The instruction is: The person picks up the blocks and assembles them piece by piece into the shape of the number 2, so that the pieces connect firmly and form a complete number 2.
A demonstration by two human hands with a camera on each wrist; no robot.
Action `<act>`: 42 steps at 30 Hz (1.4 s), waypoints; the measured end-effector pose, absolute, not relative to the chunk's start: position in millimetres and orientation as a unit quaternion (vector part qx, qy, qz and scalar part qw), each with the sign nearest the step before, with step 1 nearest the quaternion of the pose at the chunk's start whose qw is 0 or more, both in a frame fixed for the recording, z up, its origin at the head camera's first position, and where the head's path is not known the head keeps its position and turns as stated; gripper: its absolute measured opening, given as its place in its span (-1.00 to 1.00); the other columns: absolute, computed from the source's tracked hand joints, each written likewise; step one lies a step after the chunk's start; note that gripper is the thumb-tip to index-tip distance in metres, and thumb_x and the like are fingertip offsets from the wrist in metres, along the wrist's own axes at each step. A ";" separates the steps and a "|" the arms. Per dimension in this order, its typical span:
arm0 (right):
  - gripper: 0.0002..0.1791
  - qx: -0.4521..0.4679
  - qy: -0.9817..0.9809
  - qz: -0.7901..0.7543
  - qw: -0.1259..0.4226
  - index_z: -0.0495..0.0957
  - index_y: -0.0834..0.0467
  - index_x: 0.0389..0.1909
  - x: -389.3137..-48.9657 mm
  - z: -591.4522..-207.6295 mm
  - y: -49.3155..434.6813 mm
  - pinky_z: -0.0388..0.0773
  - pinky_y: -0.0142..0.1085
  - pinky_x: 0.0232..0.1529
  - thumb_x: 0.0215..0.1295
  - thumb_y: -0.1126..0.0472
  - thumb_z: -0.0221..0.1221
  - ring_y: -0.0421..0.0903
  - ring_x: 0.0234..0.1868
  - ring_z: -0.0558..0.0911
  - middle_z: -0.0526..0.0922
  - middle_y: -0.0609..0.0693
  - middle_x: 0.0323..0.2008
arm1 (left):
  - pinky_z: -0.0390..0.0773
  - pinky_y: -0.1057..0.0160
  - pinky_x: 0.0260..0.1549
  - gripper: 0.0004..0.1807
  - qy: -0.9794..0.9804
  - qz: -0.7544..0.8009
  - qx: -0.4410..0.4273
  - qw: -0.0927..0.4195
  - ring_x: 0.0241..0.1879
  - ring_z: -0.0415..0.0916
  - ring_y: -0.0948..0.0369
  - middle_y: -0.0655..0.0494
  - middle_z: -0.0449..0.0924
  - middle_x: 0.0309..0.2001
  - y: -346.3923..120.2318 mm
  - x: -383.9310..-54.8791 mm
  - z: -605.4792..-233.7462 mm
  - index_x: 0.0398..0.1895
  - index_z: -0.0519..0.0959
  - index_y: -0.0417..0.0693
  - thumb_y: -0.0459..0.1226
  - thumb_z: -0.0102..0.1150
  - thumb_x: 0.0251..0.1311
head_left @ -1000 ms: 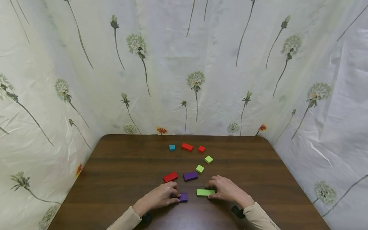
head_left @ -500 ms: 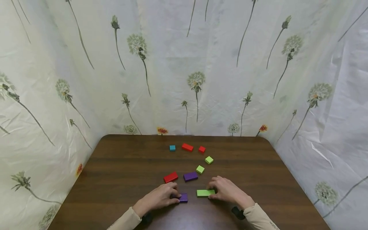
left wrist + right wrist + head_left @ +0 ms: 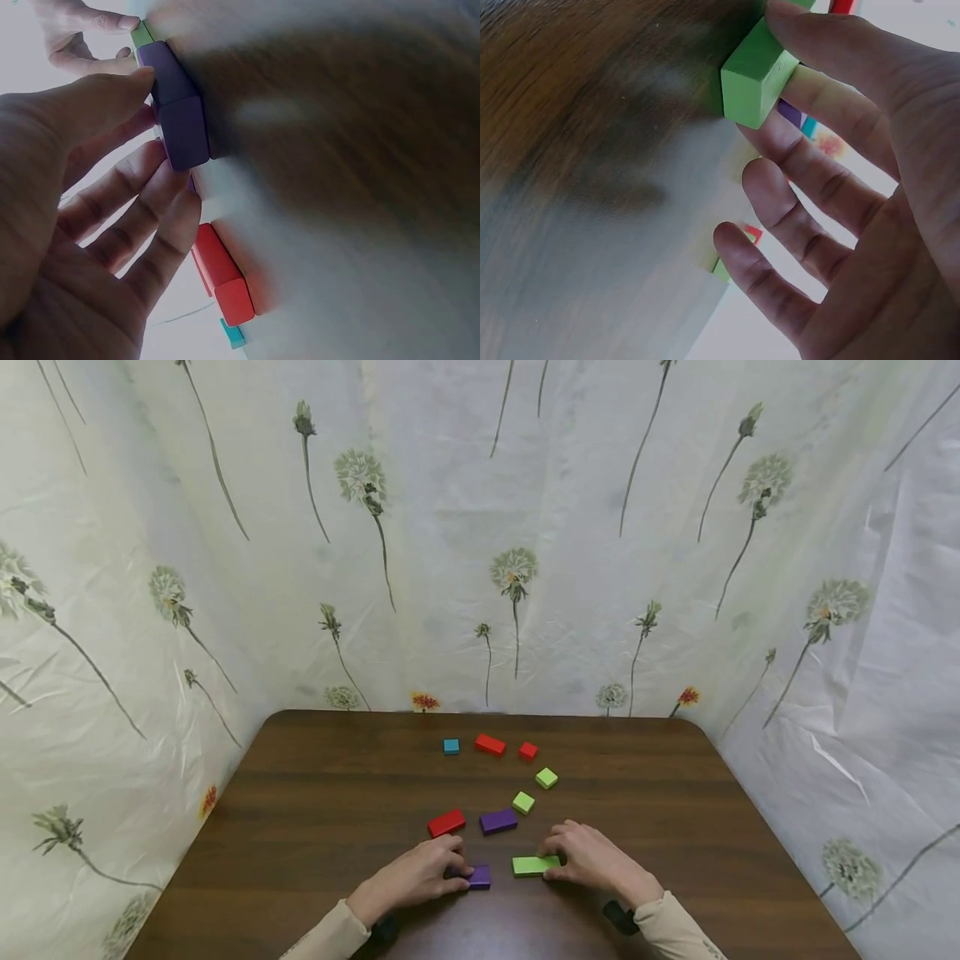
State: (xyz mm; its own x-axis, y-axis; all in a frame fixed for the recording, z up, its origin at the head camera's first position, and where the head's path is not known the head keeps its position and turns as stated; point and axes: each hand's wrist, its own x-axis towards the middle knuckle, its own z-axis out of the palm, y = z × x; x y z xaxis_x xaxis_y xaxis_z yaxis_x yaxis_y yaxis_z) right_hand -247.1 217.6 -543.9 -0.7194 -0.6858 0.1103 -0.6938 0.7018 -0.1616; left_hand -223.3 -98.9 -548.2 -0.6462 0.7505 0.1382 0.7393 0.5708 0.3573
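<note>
Near the front of the table, my left hand [image 3: 420, 872] pinches a purple block [image 3: 478, 877] between thumb and fingers. In the left wrist view that purple block [image 3: 180, 112] lies along the tabletop, the thumb on its side. To its right, my right hand [image 3: 596, 860] pinches a long green block [image 3: 531, 866] by its right end. The right wrist view shows the green block [image 3: 754, 75] between thumb and forefinger, the other fingers spread loosely behind it. A gap of bare wood separates the two held blocks.
Just beyond the hands lie a red block [image 3: 446, 822] and a second purple block [image 3: 498, 821]. Two small green blocks [image 3: 523, 802] sit farther back. At the rear are a blue cube [image 3: 451, 747], a long red block [image 3: 490, 744] and a small red one [image 3: 528, 751].
Both hands keep their grip and stay nearly still. The whole scene shifts very slightly in the head view; the blocks keep their places.
</note>
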 end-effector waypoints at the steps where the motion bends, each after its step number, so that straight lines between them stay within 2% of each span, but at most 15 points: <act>1: -0.77 0.376 -0.922 0.094 0.022 0.68 -0.12 -0.32 -247.2 -544.1 217.6 0.46 -0.29 -0.29 0.00 -0.07 0.42 -0.25 -0.26 0.49 0.60 -0.24 -0.31 | 0.33 0.55 -0.39 -0.82 0.886 0.194 0.420 0.013 -0.39 0.25 0.47 0.31 0.41 -0.32 -98.8 -223.2 -548.3 -0.20 0.74 0.08 -0.12 0.30 0.19; 12: -0.77 0.380 -0.921 0.083 0.029 0.68 -0.16 -0.33 -247.0 -547.0 215.8 0.43 -0.31 -0.30 -0.01 -0.11 0.41 -0.26 -0.28 0.46 0.55 -0.26 -0.35 | 0.34 0.55 -0.39 -0.84 0.886 0.199 0.419 0.010 -0.39 0.26 0.48 0.33 0.41 -0.32 -98.5 -223.6 -549.7 -0.22 0.73 0.08 -0.12 0.31 0.19; 20: -0.77 0.406 -0.908 0.084 0.066 0.68 -0.16 -0.35 -246.2 -546.9 212.0 0.42 -0.35 -0.34 -0.04 -0.10 0.42 -0.27 -0.32 0.46 0.55 -0.26 -0.38 | 0.34 0.55 -0.36 -0.84 0.888 0.194 0.417 0.009 -0.37 0.26 0.47 0.33 0.41 -0.32 -98.2 -224.1 -548.9 -0.22 0.74 0.08 -0.12 0.31 0.18; 29: -0.76 0.401 -0.912 0.076 0.045 0.69 -0.14 -0.33 -245.0 -544.5 205.6 0.46 -0.31 -0.29 -0.01 -0.11 0.41 -0.24 -0.28 0.50 0.58 -0.24 -0.35 | 0.34 0.54 -0.36 -0.84 0.887 0.191 0.421 0.007 -0.37 0.26 0.47 0.33 0.39 -0.33 -98.1 -223.6 -547.6 -0.23 0.73 0.08 -0.12 0.31 0.18; 42: -0.74 0.407 -0.909 0.067 0.054 0.69 -0.13 -0.34 -244.4 -543.7 197.2 0.45 -0.31 -0.27 -0.02 -0.13 0.40 -0.23 -0.29 0.49 0.58 -0.24 -0.36 | 0.35 0.54 -0.35 -0.85 0.887 0.190 0.420 0.008 -0.37 0.26 0.46 0.30 0.41 -0.31 -98.2 -222.6 -546.9 -0.24 0.73 0.07 -0.12 0.30 0.19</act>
State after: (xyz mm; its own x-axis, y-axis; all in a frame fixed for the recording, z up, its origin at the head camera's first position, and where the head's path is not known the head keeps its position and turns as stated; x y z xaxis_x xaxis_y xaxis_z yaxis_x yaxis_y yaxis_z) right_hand -244.4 197.2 -543.7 -0.6625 -0.7334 0.1523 -0.7478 0.6593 -0.0778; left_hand -222.6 -98.2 -546.9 -0.6470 0.7485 0.1452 0.7422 0.5747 0.3447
